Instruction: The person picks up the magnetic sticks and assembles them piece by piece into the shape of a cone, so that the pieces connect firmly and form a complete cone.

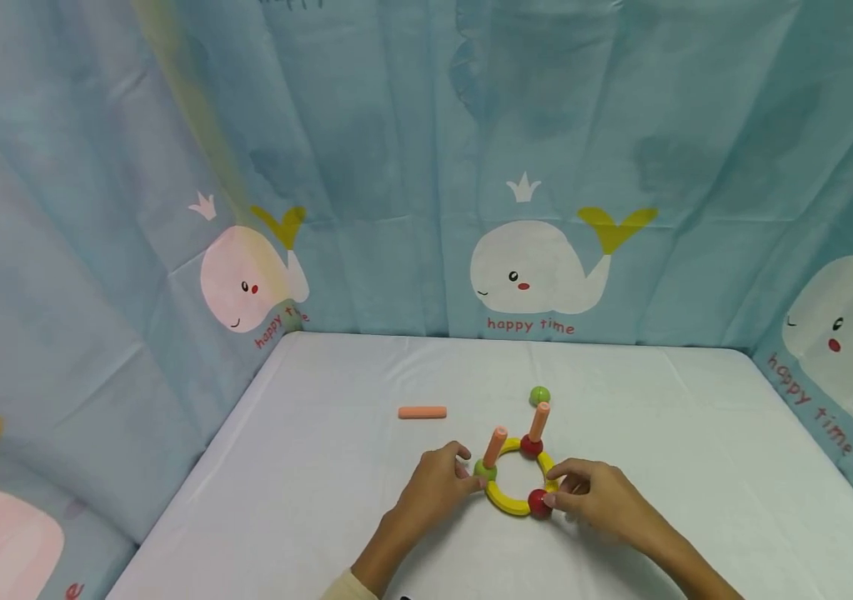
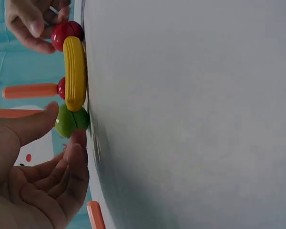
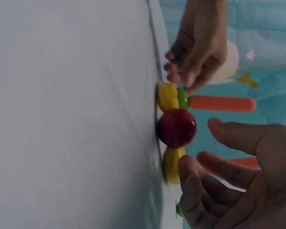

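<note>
A ring of yellow curved pieces [image 1: 507, 502], joined by balls, lies on the white table. My left hand [image 1: 437, 479] is at the ring's left side, pinching its green ball [image 2: 70, 121] between thumb and fingertip. An orange stick [image 1: 495, 447] stands up from that ball. Close beside the near red ball [image 3: 177, 128] is my right hand [image 1: 599, 498], fingers loosely bent and thumb apart from the ball in the right wrist view. The far red ball [image 1: 531, 447] carries another upright orange stick [image 1: 539, 422].
Behind the ring sits a loose green ball [image 1: 539, 396]. A loose orange stick [image 1: 422, 412] lies farther left on the white table [image 1: 306, 467]. Blue curtains [image 1: 388, 167] printed with whales surround the table's back and sides.
</note>
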Tool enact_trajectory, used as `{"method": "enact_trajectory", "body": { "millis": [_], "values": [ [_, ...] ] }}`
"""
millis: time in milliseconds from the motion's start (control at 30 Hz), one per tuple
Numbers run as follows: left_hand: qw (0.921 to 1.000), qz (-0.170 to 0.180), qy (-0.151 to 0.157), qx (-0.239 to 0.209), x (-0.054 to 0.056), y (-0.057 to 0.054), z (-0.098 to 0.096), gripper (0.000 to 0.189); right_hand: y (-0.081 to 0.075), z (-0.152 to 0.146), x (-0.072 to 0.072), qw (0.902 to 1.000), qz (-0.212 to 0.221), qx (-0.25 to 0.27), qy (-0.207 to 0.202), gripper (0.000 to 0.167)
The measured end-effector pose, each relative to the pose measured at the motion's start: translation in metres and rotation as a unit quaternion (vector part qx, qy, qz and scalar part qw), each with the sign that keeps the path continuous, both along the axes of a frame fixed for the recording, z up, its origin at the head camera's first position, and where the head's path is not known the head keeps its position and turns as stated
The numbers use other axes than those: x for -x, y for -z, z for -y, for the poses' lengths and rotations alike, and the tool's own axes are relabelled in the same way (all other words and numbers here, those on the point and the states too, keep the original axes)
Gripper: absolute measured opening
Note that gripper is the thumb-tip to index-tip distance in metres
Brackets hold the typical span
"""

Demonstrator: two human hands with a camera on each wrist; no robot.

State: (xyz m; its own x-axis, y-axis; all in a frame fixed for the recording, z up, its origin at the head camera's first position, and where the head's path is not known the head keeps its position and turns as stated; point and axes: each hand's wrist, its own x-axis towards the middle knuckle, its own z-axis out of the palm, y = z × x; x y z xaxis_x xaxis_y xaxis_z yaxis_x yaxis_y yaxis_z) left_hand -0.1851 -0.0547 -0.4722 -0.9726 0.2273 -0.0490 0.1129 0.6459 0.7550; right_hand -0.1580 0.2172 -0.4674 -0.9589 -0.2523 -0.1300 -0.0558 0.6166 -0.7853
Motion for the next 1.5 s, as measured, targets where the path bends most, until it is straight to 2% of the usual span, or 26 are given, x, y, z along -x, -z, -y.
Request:
{"method": "enact_trajectory", "body": {
  "millis": [133,200,367,467,667,800,1033,1267,1367,1500],
  "values": [
    [0.9997,0.022,0.005,-0.003,-0.005,0.002,-0.002,0.046,-0.008,-0.003,0.014,0.9989,-0.013,-0.018,0.040,0.033],
    [0.9996,0.028,0.005,-0.004,-0.006,0.003,-0.004,0.045,-0.009,-0.003,0.022,0.9984,-0.024,-0.023,0.045,0.036],
    [0.9994,0.036,-0.004,0.003,-0.007,0.005,-0.010,0.042,-0.004,0.000,0.042,0.9981,-0.044,-0.033,0.027,0.044],
    [0.9994,0.034,-0.006,0.003,-0.007,0.004,-0.013,0.042,-0.002,0.003,0.052,0.9983,-0.047,-0.033,0.010,0.041],
    [0.9981,0.045,0.008,-0.042,-0.005,0.002,-0.016,0.041,0.003,0.006,0.064,0.9983,-0.047,-0.033,-0.004,0.029],
    [0.9980,0.048,0.009,-0.039,-0.004,0.000,-0.017,0.041,0.004,0.005,0.066,0.9984,-0.044,-0.036,-0.006,0.027],
    [0.9998,0.018,0.008,-0.005,-0.002,0.000,-0.019,0.052,0.009,0.000,0.063,0.9978,-0.050,-0.044,0.008,0.023],
    [0.9997,0.004,0.019,-0.014,-0.002,-0.004,-0.022,0.055,0.011,-0.008,0.055,0.9976,-0.050,-0.041,0.024,0.023],
    [0.9996,0.013,0.019,-0.015,-0.003,-0.004,-0.024,0.056,0.010,-0.009,0.051,0.9972,-0.048,-0.044,0.035,0.025],
    [0.9987,0.049,0.013,0.003,-0.004,-0.004,-0.029,0.059,0.008,-0.007,0.046,0.9960,-0.049,-0.054,0.052,0.028]
  ]
}}
